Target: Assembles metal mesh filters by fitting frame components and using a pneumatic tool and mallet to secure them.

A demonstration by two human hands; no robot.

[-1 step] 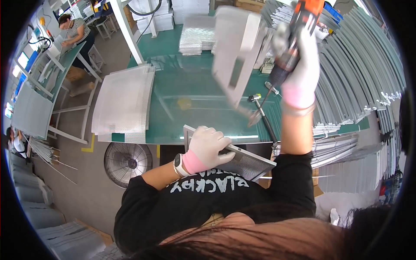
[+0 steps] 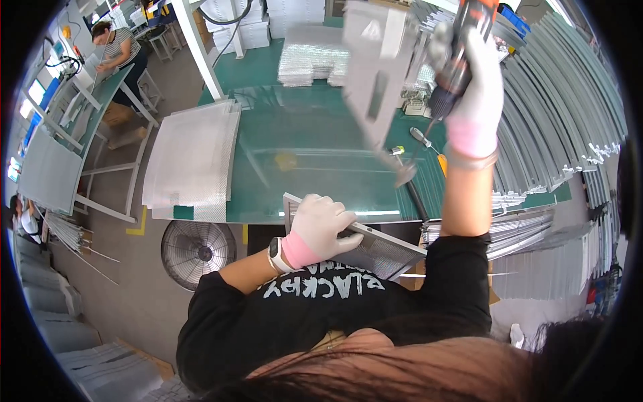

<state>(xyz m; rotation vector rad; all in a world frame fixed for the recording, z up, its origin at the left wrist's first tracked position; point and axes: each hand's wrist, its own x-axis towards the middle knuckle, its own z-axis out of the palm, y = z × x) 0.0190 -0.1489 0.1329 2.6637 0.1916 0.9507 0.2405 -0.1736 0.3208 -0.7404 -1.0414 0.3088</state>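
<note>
My left hand (image 2: 321, 231), in a white glove with a pink cuff, is closed on the edge of a grey-framed mesh panel (image 2: 385, 251), tilted against my body at the table's near edge. Raised over the table's right side, my gloved right hand (image 2: 482, 87) grips an orange and black power drill (image 2: 455, 77). Its long thin bit points down and toward me; a blurred roundish piece (image 2: 405, 174) shows by the bit's end. Left of the drill, a slotted pale grey plate (image 2: 375, 74) stands tilted and smeared by motion; what supports it is hidden.
The green table (image 2: 288, 127) bears mesh sheets (image 2: 191, 157) at left and another stack (image 2: 311, 60) behind. A black-handled hammer (image 2: 416, 201) and screwdriver (image 2: 420, 137) lie at right. Long grey strips (image 2: 556, 107) fill the right side. A floor fan (image 2: 199, 253) stands near-left; a co-worker (image 2: 120, 57) is far left.
My right hand and the drill have shifted slightly right and away from me. The slotted plate has shifted the same way. My left hand and the mesh panel stay in place.
</note>
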